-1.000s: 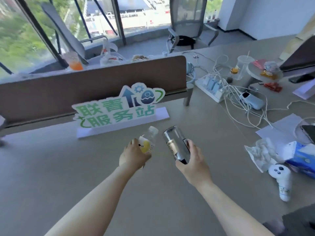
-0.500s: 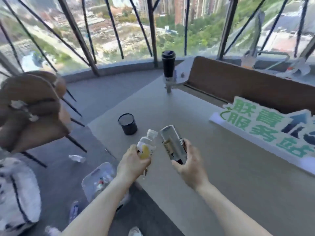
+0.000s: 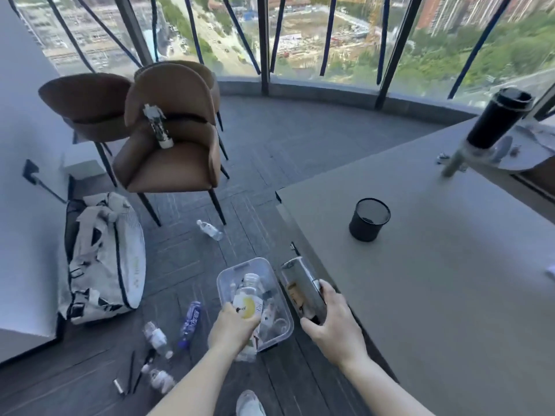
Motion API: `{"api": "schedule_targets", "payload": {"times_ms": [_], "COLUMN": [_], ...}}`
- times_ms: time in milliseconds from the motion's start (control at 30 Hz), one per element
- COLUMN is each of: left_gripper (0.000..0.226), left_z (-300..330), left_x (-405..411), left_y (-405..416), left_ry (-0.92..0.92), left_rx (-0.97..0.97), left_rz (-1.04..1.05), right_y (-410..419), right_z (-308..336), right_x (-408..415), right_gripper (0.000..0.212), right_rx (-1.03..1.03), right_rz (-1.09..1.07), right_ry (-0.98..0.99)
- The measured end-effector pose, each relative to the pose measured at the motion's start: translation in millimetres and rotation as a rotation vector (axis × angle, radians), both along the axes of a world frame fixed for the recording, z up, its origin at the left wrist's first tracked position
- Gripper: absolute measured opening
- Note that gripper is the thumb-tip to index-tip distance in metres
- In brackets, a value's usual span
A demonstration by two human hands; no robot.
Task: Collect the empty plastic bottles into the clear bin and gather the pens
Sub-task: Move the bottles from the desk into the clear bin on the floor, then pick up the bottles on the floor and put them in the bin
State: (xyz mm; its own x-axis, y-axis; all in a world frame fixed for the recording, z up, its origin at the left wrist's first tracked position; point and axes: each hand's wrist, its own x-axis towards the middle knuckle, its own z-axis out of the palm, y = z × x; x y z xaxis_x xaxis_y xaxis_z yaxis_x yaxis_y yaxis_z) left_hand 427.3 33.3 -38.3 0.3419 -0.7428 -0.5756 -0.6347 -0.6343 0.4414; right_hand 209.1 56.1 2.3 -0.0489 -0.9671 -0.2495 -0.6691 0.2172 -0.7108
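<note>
Left hand: your left hand [image 3: 232,325] is curled round the small clear plastic bottle with the yellow-spotted label [image 3: 247,298], held over the clear plastic bin [image 3: 228,274] on the floor, likely ready to drop.
Bottle axis: cap end points away from you, base toward your palm.
Right hand: your right hand [image 3: 333,322] grips the tall clear bottle with the brown label [image 3: 301,288], just right of the bin, at the grey tabletop [image 3: 435,295] edge.
Tall bottle axis: slanted, top up and leftward.
Left of bin: loose bottles and pens [image 3: 132,370] lie on the floor.

Dark floor [image 3: 270,151], clear bin [image 3: 228,274], scattered bottles [image 3: 190,316], pens [image 3: 131,370]
</note>
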Motion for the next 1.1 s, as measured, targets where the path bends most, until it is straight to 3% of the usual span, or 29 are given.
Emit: {"api": "schedule_targets", "payload": {"times_ms": [167,333,400,833,1100], "left_gripper": [0.078,0.04,0.041,0.036,0.037], "left_z": [-24,-34,-36,-2,-12], "left_x": [55,96,102,118,104], "left_y": [-37,-49,-43,-40,-28], "left_ry": [0.092,0.068,0.07,-0.02,-0.031], "left_rx": [0.101,0.285,0.283,0.054,0.054], "left_rz": [-0.026,-0.297,-0.339,-0.148,-0.018], "right_y": [-23,-51,-58,-141,-153], "right_z": [-18,-33,-40,-75,-89], "right_x": [52,77,84,119,128], "right_gripper": [0.078,0.081,0.082,0.081,0.065], "right_rx": [0.141,0.23,0.272,0.421,0.421], "right_rz": [-0.021,-0.018,-0.005,0.203,0.426], "right_ry": [0.051,0.093,0.092,0.157,0.217]}}
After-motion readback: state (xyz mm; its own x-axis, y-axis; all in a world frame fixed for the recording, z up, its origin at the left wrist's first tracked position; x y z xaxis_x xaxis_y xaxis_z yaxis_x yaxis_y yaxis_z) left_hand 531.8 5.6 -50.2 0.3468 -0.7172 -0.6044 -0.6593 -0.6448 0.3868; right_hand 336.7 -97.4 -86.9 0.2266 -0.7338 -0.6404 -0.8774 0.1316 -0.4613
